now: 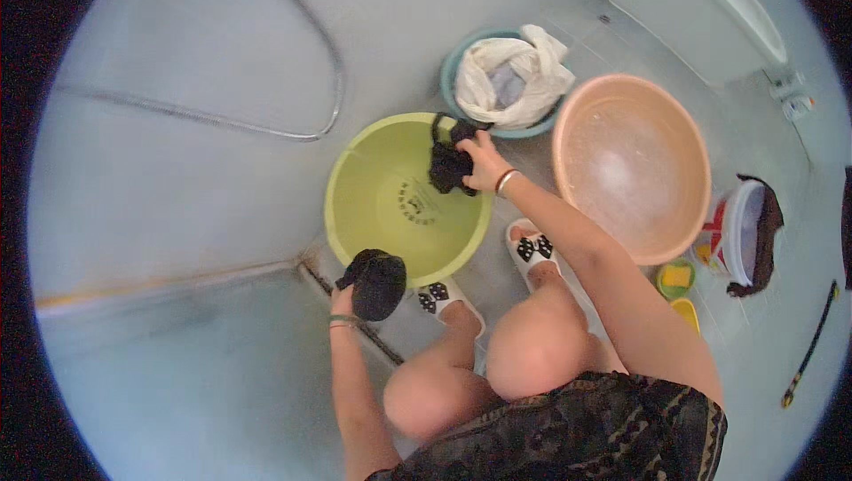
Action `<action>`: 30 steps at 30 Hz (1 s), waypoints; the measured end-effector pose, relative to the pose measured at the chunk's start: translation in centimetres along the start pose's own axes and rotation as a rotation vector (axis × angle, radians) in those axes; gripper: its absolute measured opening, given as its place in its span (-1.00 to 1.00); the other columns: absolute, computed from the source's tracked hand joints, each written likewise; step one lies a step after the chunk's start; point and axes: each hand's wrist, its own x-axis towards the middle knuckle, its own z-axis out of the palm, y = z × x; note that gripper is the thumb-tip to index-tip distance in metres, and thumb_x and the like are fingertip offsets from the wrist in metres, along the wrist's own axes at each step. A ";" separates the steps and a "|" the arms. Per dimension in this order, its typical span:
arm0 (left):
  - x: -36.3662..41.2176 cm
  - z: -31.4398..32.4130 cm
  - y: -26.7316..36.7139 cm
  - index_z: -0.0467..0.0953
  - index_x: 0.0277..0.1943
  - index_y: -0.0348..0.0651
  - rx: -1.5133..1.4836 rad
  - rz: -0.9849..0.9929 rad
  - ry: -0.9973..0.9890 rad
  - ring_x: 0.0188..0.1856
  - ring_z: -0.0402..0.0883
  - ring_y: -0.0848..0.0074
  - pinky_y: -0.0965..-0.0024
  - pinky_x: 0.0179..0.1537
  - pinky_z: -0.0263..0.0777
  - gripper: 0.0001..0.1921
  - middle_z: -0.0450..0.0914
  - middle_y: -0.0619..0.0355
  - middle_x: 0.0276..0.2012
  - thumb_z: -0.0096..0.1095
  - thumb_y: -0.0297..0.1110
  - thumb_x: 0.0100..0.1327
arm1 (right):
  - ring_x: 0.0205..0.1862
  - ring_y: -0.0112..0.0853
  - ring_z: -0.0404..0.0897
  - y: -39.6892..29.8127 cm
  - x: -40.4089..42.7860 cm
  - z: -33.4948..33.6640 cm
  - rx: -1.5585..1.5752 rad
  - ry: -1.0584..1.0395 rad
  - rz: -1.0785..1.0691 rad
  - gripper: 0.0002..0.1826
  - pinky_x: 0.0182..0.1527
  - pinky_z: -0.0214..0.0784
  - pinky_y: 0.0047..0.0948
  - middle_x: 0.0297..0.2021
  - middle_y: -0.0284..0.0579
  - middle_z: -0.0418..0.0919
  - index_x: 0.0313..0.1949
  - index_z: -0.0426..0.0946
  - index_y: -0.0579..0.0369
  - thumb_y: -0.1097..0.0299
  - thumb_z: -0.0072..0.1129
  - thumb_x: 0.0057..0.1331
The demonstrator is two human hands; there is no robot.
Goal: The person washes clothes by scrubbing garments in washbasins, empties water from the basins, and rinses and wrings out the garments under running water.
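Observation:
My left hand [342,300] grips a rounded, black cloth item [377,286] by its edge, just outside the near-left rim of a lime-green plastic basin [373,168]. Over the right side of that basin, my right hand [487,163] holds a bunched black cloth piece [452,165] with a thin strap looping up from it. Exactly what these two cloth things are, I cannot tell. Dark printing shows on the green basin's bare bottom.
A teal basin [449,71] holds white cloth [486,62]. Beside it stands a peach basin [695,148] of cloudy water. Farther right are a white bucket [735,228] with dark cloth [769,235] on its rim and a yellow sponge [676,276]. A shower hose [266,129] hangs along the wall.

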 end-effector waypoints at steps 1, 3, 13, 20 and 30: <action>0.6 2.9 -0.1 0.47 -0.12 -0.36 0.004 -0.023 -0.059 -0.28 0.61 0.33 0.27 -0.28 0.52 -0.71 0.59 0.02 -0.24 0.16 -0.36 0.14 | 0.12 0.20 0.20 1.9 -0.2 -1.2 -0.021 -0.061 -0.043 -0.37 0.17 0.14 -0.06 0.05 0.34 0.13 -0.02 0.35 0.11 0.40 0.27 -0.18; 0.2 5.8 0.2 0.48 -0.12 -0.34 -0.024 0.034 -0.049 -0.28 0.61 0.32 0.28 -0.27 0.52 -0.73 0.59 0.01 -0.25 0.14 -0.37 0.16 | 0.10 0.13 0.27 3.8 -1.8 -3.5 -0.185 -0.016 -0.081 -0.35 0.14 0.17 -0.06 0.05 0.31 0.23 0.02 0.34 0.14 0.33 0.27 -0.15; -5.5 4.8 3.6 0.33 0.10 -0.39 -0.158 0.095 -0.306 -0.10 0.56 0.28 0.25 -0.07 0.48 -0.52 0.50 -0.03 -0.06 0.02 -0.62 0.03 | -0.19 0.12 0.49 12.0 -17.8 -10.0 -0.545 -0.014 0.503 -0.57 -0.13 0.32 -0.03 -0.28 0.34 0.49 -0.15 0.37 0.25 0.35 0.21 -0.02; -10.3 15.2 12.7 0.32 0.13 -0.36 0.050 0.204 -0.591 0.06 0.44 0.34 0.29 0.13 0.29 -0.42 0.45 0.03 0.03 0.01 -0.61 -0.08 | -0.27 0.14 0.52 6.8 -15.1 -6.3 -0.476 -0.104 0.545 -0.68 -0.21 0.37 -0.06 -0.36 0.34 0.50 -0.26 0.36 0.29 0.45 0.15 -0.02; -6.2 24.7 15.2 0.30 0.19 -0.34 0.249 0.180 -0.890 0.09 0.39 0.47 0.40 0.20 0.16 -0.26 0.42 0.08 0.05 0.01 -0.66 -0.25 | -0.26 0.09 0.53 4.3 -11.4 -7.9 -0.337 -0.128 0.435 -0.61 -0.21 0.38 -0.07 -0.36 0.31 0.50 -0.25 0.38 0.28 0.30 0.24 -0.01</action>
